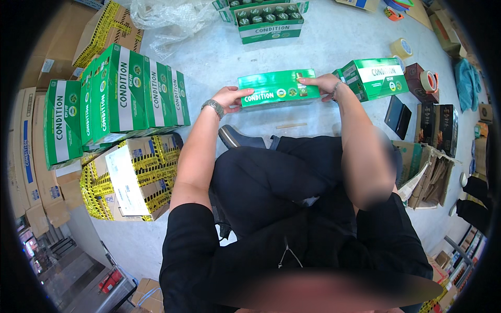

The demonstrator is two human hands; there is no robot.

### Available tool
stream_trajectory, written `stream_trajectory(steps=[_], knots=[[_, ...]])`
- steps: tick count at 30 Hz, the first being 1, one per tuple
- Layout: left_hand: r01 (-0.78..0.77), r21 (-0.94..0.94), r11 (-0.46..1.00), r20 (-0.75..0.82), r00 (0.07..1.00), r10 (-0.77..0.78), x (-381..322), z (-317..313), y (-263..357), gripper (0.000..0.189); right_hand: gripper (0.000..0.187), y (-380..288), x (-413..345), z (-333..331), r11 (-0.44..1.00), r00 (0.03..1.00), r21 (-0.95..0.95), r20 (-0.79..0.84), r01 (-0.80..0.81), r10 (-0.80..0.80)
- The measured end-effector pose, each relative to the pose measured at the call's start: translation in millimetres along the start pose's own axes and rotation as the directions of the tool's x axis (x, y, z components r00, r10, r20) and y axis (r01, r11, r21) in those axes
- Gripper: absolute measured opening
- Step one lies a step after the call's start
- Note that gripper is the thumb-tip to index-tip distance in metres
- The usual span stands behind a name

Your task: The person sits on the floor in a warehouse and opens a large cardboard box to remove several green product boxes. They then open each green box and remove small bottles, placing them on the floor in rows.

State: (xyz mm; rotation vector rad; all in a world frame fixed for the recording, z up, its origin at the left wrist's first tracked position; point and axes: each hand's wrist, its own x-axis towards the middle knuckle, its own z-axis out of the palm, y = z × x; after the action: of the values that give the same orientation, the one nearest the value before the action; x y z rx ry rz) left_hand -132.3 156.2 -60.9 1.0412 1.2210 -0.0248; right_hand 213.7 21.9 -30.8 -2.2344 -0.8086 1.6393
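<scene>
A green and white printed carton (280, 87) lies lengthwise before me, held between both hands above the pale floor. My left hand (231, 98) grips its left end, thumb on top. At its right end, my right hand (324, 84) holds on, also thumb on top. Just right of that hand stands another green carton (377, 80). Farther forward, an open green carton (270, 33) holds several dark bottles with green caps. On the left, several like green cartons (127, 94) stand in a group.
A cardboard box with yellow fragile tape (133, 178) sits at my left. Bubble wrap (172, 19) lies ahead. Tape rolls (401, 47), a dark flat case (397, 117), black boxes (436, 127) and a carton of folded cardboard (428, 180) are at right. A person's legs (473, 199) show at far right.
</scene>
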Motion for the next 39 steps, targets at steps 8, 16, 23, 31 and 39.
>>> stream_trajectory(steps=[8, 16, 23, 31, 39], knots=[[-0.006, -0.135, 0.991, 0.123, 0.992, 0.023, 0, 4, -7, 0.097, 0.123, 16, 4, 10, 0.959, 0.983, 0.283, 0.169, 0.021, -0.072], [0.027, -0.127, 0.992, 0.157, 0.988, -0.007, 4, -1, -3, 0.081, 0.122, 17, 4, 14, 0.955, 0.977, 0.297, 0.205, -0.008, -0.055], [-0.06, -0.13, 0.99, 0.091, 0.993, 0.072, -6, 2, -4, 0.076, 0.118, 16, 1, 14, 0.956, 0.983, 0.292, 0.172, 0.015, -0.068], [-0.067, -0.127, 0.99, 0.074, 0.994, 0.077, -10, 7, -2, 0.082, 0.097, 13, -1, 12, 0.975, 0.995, 0.223, 0.098, 0.008, -0.031], [-0.044, -0.129, 0.991, 0.086, 0.995, 0.055, 10, 2, -12, 0.082, 0.087, 14, 4, 7, 0.981, 0.996, 0.184, -0.082, 0.055, -0.041]])
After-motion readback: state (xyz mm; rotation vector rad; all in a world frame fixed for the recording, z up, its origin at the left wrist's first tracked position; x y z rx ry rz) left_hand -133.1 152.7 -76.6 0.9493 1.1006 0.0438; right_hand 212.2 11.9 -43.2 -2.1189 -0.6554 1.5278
